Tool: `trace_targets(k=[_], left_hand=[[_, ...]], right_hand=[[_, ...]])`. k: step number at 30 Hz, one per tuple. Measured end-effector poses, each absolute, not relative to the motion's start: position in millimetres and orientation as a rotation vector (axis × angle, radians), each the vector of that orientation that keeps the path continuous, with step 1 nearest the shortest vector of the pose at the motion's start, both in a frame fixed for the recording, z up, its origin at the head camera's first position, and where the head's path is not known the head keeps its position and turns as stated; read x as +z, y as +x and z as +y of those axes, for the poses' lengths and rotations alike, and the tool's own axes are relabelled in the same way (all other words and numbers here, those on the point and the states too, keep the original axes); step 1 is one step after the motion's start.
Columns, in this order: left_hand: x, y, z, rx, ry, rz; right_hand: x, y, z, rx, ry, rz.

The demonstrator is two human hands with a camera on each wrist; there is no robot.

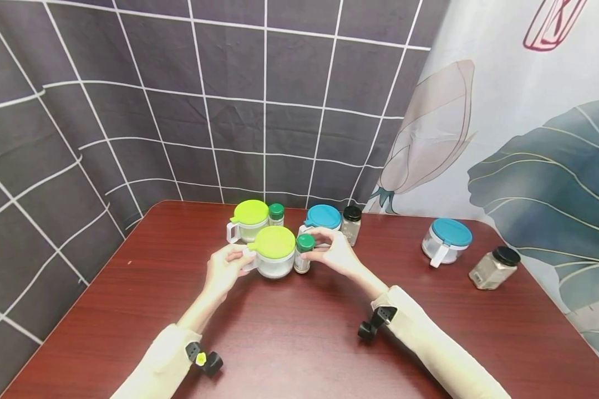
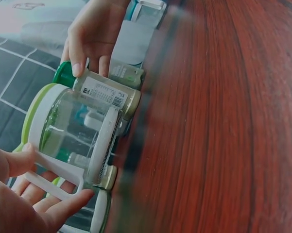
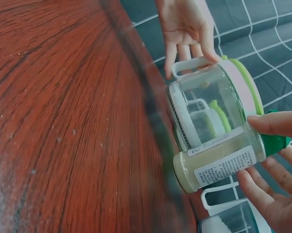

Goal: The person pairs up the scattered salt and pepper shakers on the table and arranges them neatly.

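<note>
A clear seasoning jar [image 1: 274, 267] with a lime-green lid stands upright, and my left hand [image 1: 223, 271] grips its white handle between thumb and fingers. Right beside it is a spice bottle [image 1: 300, 265] with a green cap, which my right hand [image 1: 338, 254] pinches near the neck. In the right wrist view the bottle [image 3: 223, 167] shows a printed label and tan contents, its side close against the jar [image 3: 209, 97]. The left wrist view has my left thumb on top of the handle [image 2: 63, 170], with fingers behind and below it.
Behind stand another lime-lidded jar [image 1: 251, 213], a green-capped bottle [image 1: 277, 212], a blue-lidded jar [image 1: 323, 215] and a black-capped bottle [image 1: 351, 228]. Farther right on the red-brown table [image 1: 279, 343] are a second blue-lidded jar [image 1: 449, 235] and a tilted-looking black-capped bottle [image 1: 491, 271]. A gridded curtain [image 1: 234, 122] hangs behind.
</note>
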State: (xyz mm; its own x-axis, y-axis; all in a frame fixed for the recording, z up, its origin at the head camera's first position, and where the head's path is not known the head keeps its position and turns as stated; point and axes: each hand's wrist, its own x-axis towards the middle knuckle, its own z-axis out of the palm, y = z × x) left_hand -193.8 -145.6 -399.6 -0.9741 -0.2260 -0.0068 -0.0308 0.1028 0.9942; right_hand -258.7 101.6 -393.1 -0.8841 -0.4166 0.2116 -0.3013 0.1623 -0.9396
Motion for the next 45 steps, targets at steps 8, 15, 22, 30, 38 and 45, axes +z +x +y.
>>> trace_targets(k=[8,15,22,30,38,45], left_hand=[[-399,-192,-153,-1.992,0.277,-2.226],[-401,-194,-159,-2.03,0.313,-2.188],[-402,-193,-165,-2.026,0.328,-2.191],[-407,-191,-174,-2.049,0.357,-2.176],[-412,-190,-181,-2.082,0.361,-2.158],[-412,-191,-187,-2.035,0.317,-2.245]], right_hand=[[-392,-260,94,-1.874,-0.738,2.275],[-389,-260,87,-1.856,-0.734,2.316],[-389,-260,82,-1.837,-0.716,2.336],[-390,-261,78,-1.845,-0.731,2.332],[-394,-262,74,-1.829,-0.737,2.319],[-398,-262,75,-1.794,-0.787,2.338]])
